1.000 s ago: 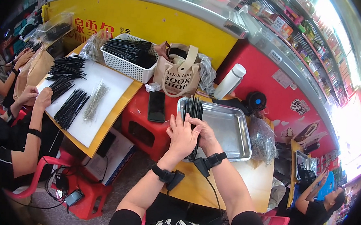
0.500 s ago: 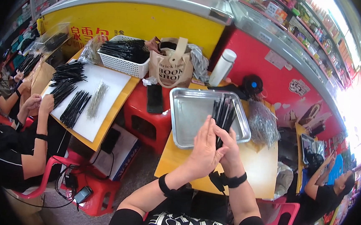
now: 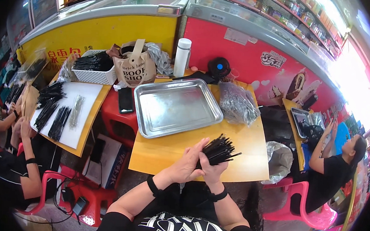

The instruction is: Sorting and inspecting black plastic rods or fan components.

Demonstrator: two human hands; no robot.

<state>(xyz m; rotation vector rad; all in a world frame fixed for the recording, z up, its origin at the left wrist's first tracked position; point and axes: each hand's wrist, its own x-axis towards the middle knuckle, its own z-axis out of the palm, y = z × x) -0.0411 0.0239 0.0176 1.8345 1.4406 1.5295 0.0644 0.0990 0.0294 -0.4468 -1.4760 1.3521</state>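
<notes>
Near the front of the wooden table, my right hand (image 3: 212, 172) is wrapped around a bundle of thin black sticks (image 3: 220, 151). The sticks' far ends fan out up and to the right; their lower ends are hidden in my palms. My left hand (image 3: 186, 162) presses against the bundle's left side, fingers stretched along it and thumb toward the right hand, so both hands clasp the sticks. Just beyond my hands lies a shallow metal tray (image 3: 177, 108) with nothing in it.
A clear bag of thin pieces (image 3: 239, 103), a black fan (image 3: 219, 67) and a white bottle (image 3: 182, 57) stand behind the tray. At left, co-workers sit by a white board (image 3: 77, 127) bearing several stick piles. A phone (image 3: 126, 100) lies on a red stool. Another person (image 3: 335, 169) sits right.
My hands have drawn the bundle back from over the tray toward me, and the sticks now tilt to the right. The head view has swung right.
</notes>
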